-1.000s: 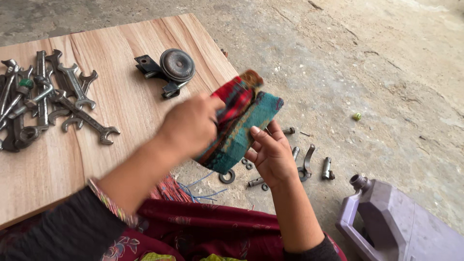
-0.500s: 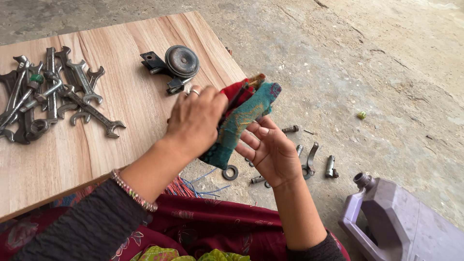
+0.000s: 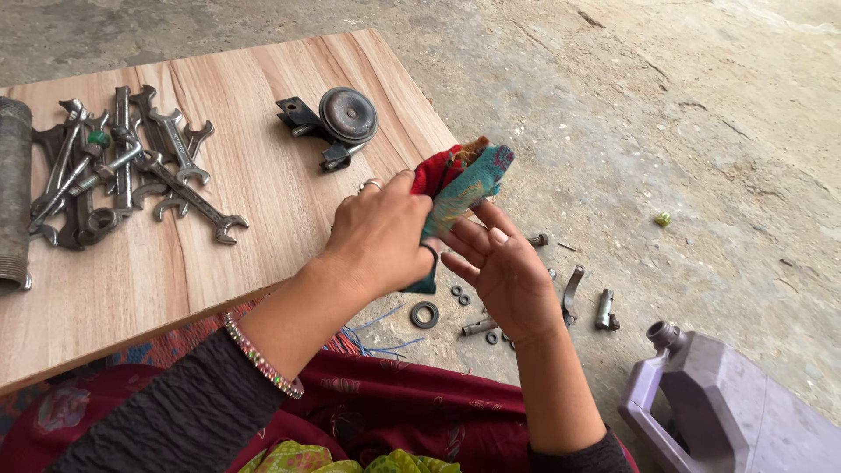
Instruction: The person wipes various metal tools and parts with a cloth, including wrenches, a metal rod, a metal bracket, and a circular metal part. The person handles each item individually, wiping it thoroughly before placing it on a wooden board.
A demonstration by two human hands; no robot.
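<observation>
My left hand (image 3: 381,236) grips a folded red and teal cloth (image 3: 460,184) just off the right edge of a wooden board (image 3: 263,201). My right hand (image 3: 504,267) is held flat with fingers spread, its palm against the cloth's underside. The lower end of the cloth is hidden behind my left hand. A ring shows on a left finger and a beaded bracelet (image 3: 261,357) on the left wrist.
A pile of spanners (image 3: 131,166) and a grey pipe (image 3: 13,188) lie at the board's left. A black pulley with bracket (image 3: 337,123) sits at its far right. Washers, bolts and small metal parts (image 3: 526,298) lie on the concrete floor. A grey plastic jug (image 3: 727,412) stands at lower right.
Both hands and the cloth have shifted slightly up. My right hand has opened flatter under the cloth, while my left hand has closed more tightly over it.
</observation>
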